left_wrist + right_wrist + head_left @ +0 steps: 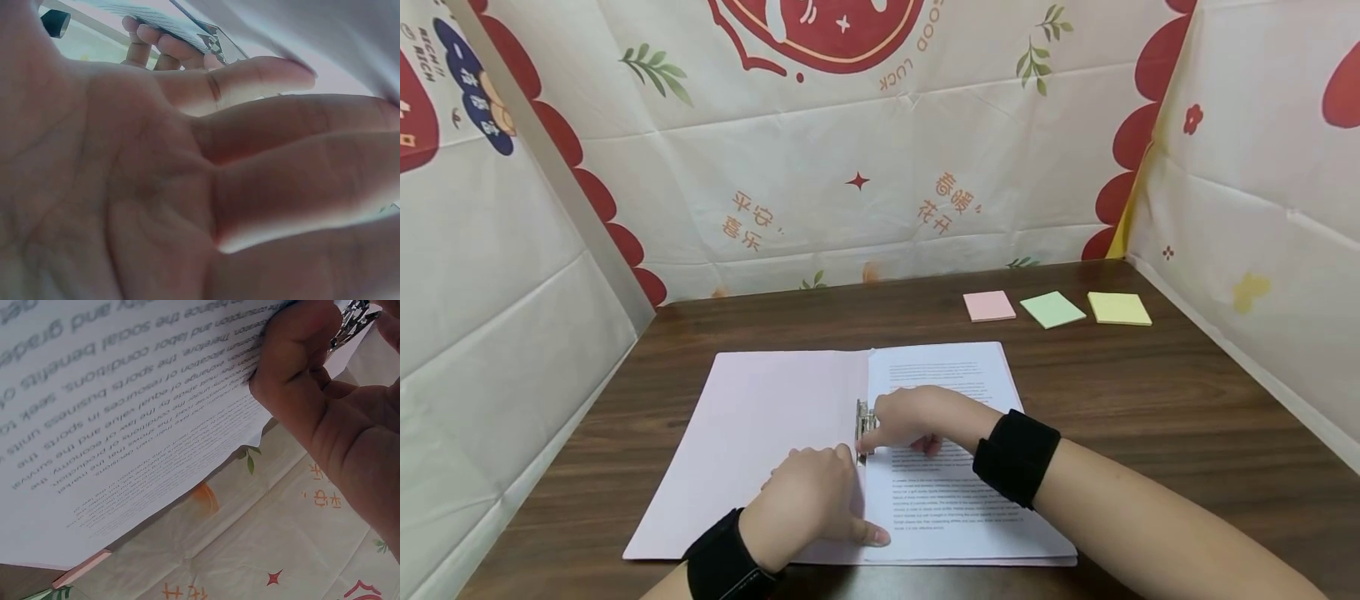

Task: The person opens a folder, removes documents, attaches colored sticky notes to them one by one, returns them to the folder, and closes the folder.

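Two hands meet at the folder's metal clip

Both hands work at the spine of an open pink folder (760,433) that lies flat on the dark wood tabletop (1150,400), its near edge close to the tabletop's front edge. The right hand (910,419) reaches across the printed sheets (955,500) on the folder's right half, and its grip is clenched on the metal clip (862,423) at the spine; the right wrist view shows the thumb pressed on the paper just beside the clip's shiny metal. The left hand (808,504) lies palm down on the folder just below the clip, its grip released, fingers straight and thumb stretched onto the lower left corner of the sheets.

Open tabletop runs to the right of the folder as far as the draped wall, and a narrower strip lies to its left. Three sticky-note pads sit in a row well apart from the folder near the back right: pink (988,306), green (1052,309), yellow (1118,308). A printed cloth backdrop (850,167) closes in the back and both sides.

The right fingertips are hidden behind the clip. The left wrist view is almost wholly filled by the palm, blurred. The print on the sheets is too small to read from the head view.
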Demonstrator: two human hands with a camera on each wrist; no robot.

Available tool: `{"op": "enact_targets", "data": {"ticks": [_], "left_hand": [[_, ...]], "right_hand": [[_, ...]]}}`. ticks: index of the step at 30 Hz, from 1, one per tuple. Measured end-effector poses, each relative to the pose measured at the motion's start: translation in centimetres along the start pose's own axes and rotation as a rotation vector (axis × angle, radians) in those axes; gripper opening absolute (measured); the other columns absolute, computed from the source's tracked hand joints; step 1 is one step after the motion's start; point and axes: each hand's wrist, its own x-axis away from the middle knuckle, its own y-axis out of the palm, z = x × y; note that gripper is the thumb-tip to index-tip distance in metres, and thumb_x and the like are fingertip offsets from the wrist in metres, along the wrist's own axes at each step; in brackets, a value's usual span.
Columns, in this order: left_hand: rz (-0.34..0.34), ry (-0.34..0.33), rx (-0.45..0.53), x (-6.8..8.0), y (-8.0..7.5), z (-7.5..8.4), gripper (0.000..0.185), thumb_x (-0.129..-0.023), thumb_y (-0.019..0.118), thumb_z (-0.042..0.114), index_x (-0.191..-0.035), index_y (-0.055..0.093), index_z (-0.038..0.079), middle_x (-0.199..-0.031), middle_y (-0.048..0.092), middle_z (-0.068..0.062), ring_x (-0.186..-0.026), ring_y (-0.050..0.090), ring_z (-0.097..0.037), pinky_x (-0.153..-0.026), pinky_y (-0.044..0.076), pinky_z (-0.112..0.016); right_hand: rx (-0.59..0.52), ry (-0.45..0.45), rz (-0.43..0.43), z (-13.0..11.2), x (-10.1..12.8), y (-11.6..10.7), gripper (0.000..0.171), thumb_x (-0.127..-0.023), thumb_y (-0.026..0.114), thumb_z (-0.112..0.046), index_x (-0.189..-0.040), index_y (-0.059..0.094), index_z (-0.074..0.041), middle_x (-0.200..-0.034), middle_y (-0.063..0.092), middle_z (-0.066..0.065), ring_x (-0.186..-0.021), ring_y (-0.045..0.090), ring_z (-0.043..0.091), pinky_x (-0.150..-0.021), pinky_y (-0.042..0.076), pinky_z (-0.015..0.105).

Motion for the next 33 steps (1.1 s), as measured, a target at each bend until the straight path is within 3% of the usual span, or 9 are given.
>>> {"op": "enact_targets", "data": {"ticks": [5, 10, 14, 19, 24, 29, 33], "left_hand": [[0.003, -0.012, 0.012, 0.0, 0.0, -0.1, 0.103, -0.057, 0.088, 0.083, -0.113, 0.062, 0.000, -0.092, 0.071, -0.020, -0.096, 0.073, -0.040, -0.082, 0.061, -0.060], [0.002, -0.013, 0.023, 0.0, 0.1, -0.1, 0.103, -0.057, 0.088, 0.083, -0.112, 0.062, 0.000, -0.092, 0.071, -0.020, -0.096, 0.073, -0.042, -0.076, 0.061, -0.063], [-0.005, -0.012, 0.019, 0.0, 0.1, 0.0, 0.104, -0.058, 0.087, 0.084, -0.117, 0.063, 0.000, -0.094, 0.072, -0.020, -0.096, 0.073, -0.041, -0.071, 0.061, -0.065], [-0.002, -0.010, 0.008, 0.0, 0.1, 0.0, 0.104, -0.058, 0.086, 0.084, -0.116, 0.064, 0.001, -0.091, 0.071, -0.019, -0.094, 0.073, -0.040, -0.070, 0.062, -0.062], [0.012, 0.009, 0.008, -0.1, 0.2, -0.1, 0.102, -0.059, 0.087, 0.083, -0.115, 0.064, 0.000, -0.089, 0.070, -0.017, -0.092, 0.073, -0.036, -0.076, 0.062, -0.059], [-0.001, -0.020, 0.017, -0.1, 0.3, 0.0, 0.102, -0.058, 0.087, 0.084, -0.113, 0.063, 0.001, -0.090, 0.070, -0.018, -0.091, 0.073, -0.041, -0.068, 0.061, -0.065], [0.006, -0.033, 0.005, -0.1, 0.3, 0.1, 0.103, -0.057, 0.086, 0.085, -0.112, 0.063, 0.002, -0.090, 0.071, -0.019, -0.091, 0.074, -0.043, -0.065, 0.060, -0.067]], "right_hand": [[-0.086, -0.018, -0.043, 0.2, 0.4, -0.5, 0.049, -0.098, 0.052, -0.058, -0.098, 0.067, -0.010, -0.074, 0.053, 0.004, -0.062, 0.053, 0.018, -0.054, 0.057, 0.034], [-0.187, -0.041, -0.087, 0.9, 0.5, -0.9, 0.062, -0.103, 0.041, -0.069, -0.084, 0.059, -0.013, -0.075, 0.052, 0.005, -0.066, 0.053, 0.020, -0.058, 0.059, 0.036], [-0.158, -0.069, -0.100, 1.5, 0.6, -1.0, 0.064, -0.099, 0.055, -0.074, -0.079, 0.056, -0.014, -0.068, 0.048, 0.002, -0.062, 0.051, 0.018, -0.057, 0.059, 0.033], [-0.098, -0.090, -0.059, 1.5, 0.5, -0.8, 0.058, -0.095, 0.070, -0.065, -0.073, 0.051, -0.015, -0.060, 0.045, -0.001, -0.054, 0.048, 0.015, -0.054, 0.060, 0.033], [-0.144, -0.037, -0.038, 1.3, 0.0, -0.8, 0.064, -0.098, 0.061, -0.070, -0.071, 0.052, -0.013, -0.065, 0.051, 0.004, -0.057, 0.054, 0.018, -0.054, 0.062, 0.036], [-0.189, -0.004, -0.054, 1.3, -0.6, -0.9, 0.075, -0.101, 0.049, -0.075, -0.072, 0.058, -0.006, -0.065, 0.056, 0.008, -0.056, 0.060, 0.022, -0.055, 0.062, 0.037], [-0.201, 0.036, -0.009, 1.1, -1.1, -1.0, 0.076, -0.104, 0.046, -0.073, -0.076, 0.062, -0.004, -0.064, 0.059, 0.009, -0.053, 0.062, 0.022, -0.054, 0.061, 0.036]]}}
